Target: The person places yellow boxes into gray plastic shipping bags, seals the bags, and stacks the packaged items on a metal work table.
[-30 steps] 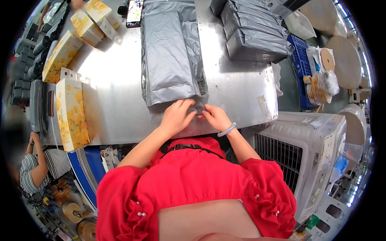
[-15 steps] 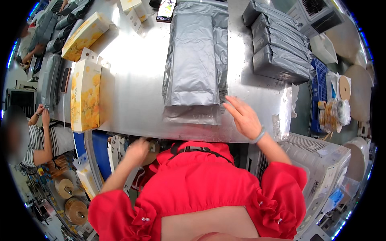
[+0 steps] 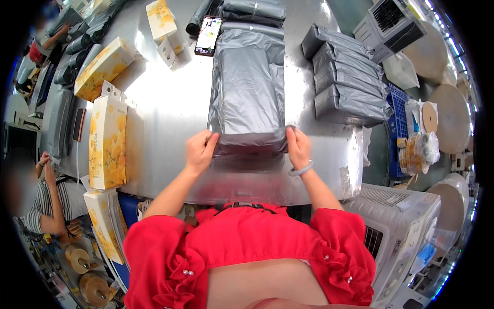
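Note:
A grey plastic mailing bag (image 3: pixel 246 95) lies lengthwise on the metal table in front of me, with a boxy bulge inside it. My left hand (image 3: pixel 199 150) pinches its near left corner between thumb and fingers. At the near right corner, my right hand (image 3: pixel 299 148) grips the plastic in the same way. The bag's near edge is stretched between both hands, slightly raised above the table edge. More grey bags seem to lie beneath it, but how many is hidden.
Several wrapped grey parcels (image 3: pixel 350 98) sit in a row at the right. Yellow-flowered boxes (image 3: pixel 109 141) stand at the left. A lit phone (image 3: pixel 208 36) lies beyond the bag, near grey rolls (image 3: pixel 252 9). At far left, a co-worker in a striped top (image 3: pixel 38 206) handles something.
My left hand has come up from below the table edge to the bag's left corner. My right hand, earlier open beside the bag, has closed on its right corner.

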Motion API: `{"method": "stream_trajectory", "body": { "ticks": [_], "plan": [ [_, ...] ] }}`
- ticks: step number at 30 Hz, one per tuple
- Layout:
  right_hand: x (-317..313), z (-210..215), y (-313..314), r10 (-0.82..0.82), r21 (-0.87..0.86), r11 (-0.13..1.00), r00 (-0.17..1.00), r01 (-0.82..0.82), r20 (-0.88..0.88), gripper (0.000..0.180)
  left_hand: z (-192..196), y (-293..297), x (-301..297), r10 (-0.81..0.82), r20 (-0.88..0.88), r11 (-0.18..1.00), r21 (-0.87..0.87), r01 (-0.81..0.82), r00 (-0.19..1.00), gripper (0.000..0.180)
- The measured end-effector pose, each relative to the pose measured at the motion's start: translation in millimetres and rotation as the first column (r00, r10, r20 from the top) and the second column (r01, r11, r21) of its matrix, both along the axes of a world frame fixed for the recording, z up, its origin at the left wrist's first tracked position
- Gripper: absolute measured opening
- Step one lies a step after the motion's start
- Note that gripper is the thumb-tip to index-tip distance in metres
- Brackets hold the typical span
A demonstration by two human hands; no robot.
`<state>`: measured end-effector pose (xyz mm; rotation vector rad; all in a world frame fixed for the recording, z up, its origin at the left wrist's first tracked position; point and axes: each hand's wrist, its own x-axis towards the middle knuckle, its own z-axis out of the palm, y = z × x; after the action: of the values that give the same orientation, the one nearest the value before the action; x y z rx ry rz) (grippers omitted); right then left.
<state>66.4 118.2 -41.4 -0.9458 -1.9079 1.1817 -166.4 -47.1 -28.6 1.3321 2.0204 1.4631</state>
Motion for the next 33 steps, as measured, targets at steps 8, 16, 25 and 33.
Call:
{"method": "stream_trajectory", "body": {
  "ticks": [8,16,25,33],
  "plan": [
    [-28.2,-9.7,22.5,0.051,-0.045,0.998,0.859,-0.032,0.51,0.031,-39.0,38.0,1.7,0.148,-0.221,0.968,-0.166,-0.187,0.964,0.027],
    [-62.7,11.2,44.1,0.091,-0.422,0.888,0.97,-0.181,-0.225,0.081,-17.9,97.2,11.0,-0.001,0.026,0.998,0.062,0.0,1.0,0.046],
    [190.1,76.5,99.3,0.207,-0.31,0.932,0.978,-0.187,0.032,0.083,16.2,69.6,149.5,-0.426,-0.203,0.866,0.192,0.462,0.882,0.056],
    [239.3,56.6,228.2,-0.176,0.504,0.769,0.629,-0.392,0.758,0.085,22.3,-41.3,-42.4,0.289,-0.617,0.928,-0.007,-0.372,0.732,0.05]
  ]
}}
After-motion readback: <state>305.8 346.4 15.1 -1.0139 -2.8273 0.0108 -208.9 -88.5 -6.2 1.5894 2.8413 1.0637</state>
